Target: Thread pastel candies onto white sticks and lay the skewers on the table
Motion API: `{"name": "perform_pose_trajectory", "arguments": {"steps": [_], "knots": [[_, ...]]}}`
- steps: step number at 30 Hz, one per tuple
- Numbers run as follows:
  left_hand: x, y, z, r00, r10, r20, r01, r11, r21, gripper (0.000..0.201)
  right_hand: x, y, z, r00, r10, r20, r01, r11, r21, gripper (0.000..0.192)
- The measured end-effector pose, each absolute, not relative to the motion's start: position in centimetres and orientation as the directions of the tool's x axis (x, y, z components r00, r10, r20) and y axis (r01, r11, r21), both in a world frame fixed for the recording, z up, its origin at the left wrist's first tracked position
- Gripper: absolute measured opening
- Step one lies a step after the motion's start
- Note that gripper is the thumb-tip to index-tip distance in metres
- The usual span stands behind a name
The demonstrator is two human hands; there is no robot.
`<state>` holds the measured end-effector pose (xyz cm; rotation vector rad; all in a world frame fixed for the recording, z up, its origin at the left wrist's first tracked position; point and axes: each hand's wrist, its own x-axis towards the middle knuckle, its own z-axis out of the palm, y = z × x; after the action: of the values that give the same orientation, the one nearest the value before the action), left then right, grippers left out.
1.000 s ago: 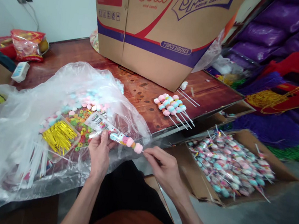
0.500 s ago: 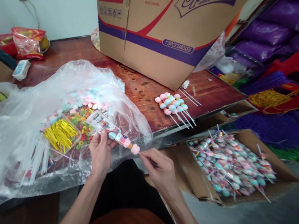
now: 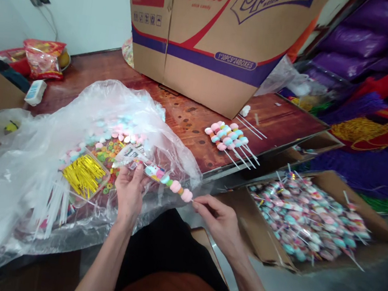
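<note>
Just below the middle of the frame, the left hand (image 3: 130, 195) pinches the printed wrapper sleeve (image 3: 135, 156) while the right hand (image 3: 218, 221) grips the bare stick end of a marshmallow skewer (image 3: 175, 186). The skewer spans the gap between both hands, its upper pieces already inside the sleeve and its pink lower pieces still outside. It is held over the edge of the clear plastic bag (image 3: 18, 161), with bare skewers (image 3: 228, 138) on the wooden table (image 3: 190, 116) above and a cardboard box of wrapped skewers (image 3: 307, 216) at right.
</note>
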<state>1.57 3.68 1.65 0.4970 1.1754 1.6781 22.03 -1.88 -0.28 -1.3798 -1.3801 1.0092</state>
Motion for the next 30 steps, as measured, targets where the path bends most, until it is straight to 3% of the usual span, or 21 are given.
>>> {"name": "perform_pose_trajectory", "arguments": {"steps": [4, 8, 13, 20, 24, 26, 30], "knots": [[0.9, 5.6, 1.9, -0.546, 0.837, 0.016, -0.237, -0.173, 0.956, 0.025, 22.2, -2.0, -1.0, 0.133, 0.991, -0.012, 0.159, -0.033, -0.987, 0.024], [0.3, 6.5, 1.8, -0.447, 0.887, 0.119, -0.032, -0.148, 0.988, 0.019, 21.8, -2.1, -1.8, 0.19, 0.982, -0.017, 0.137, -0.044, -0.99, 0.022], [-0.7, 6.7, 1.9, -0.466, 0.868, 0.171, 0.047, -0.168, 0.985, 0.017, 21.2, -2.4, -2.3, 0.177, 0.984, -0.01, 0.141, -0.036, -0.989, 0.022], [-1.8, 6.9, 2.3, -0.511, 0.826, 0.239, -0.007, -0.282, 0.96, 0.017, 20.5, -2.4, -2.5, 0.134, 0.99, 0.052, 0.221, 0.022, -0.975, 0.022], [-1.0, 7.0, 1.1, -0.343, 0.924, 0.17, 0.096, -0.146, 0.985, 0.039, 20.4, -2.4, -2.4, 0.142, 0.987, 0.077, 0.241, 0.041, -0.97, 0.022], [-0.4, 7.2, 0.3, -0.213, 0.957, 0.197, 0.259, -0.139, 0.956, 0.036, 20.4, -2.4, -2.5, 0.146, 0.986, 0.081, 0.255, 0.042, -0.966, 0.022], [0.5, 7.7, -1.0, 0.049, 0.962, 0.269, 0.634, -0.239, 0.736, 0.025, 20.6, -2.6, -3.0, 0.148, 0.984, 0.097, 0.279, 0.052, -0.959, 0.021]]}}
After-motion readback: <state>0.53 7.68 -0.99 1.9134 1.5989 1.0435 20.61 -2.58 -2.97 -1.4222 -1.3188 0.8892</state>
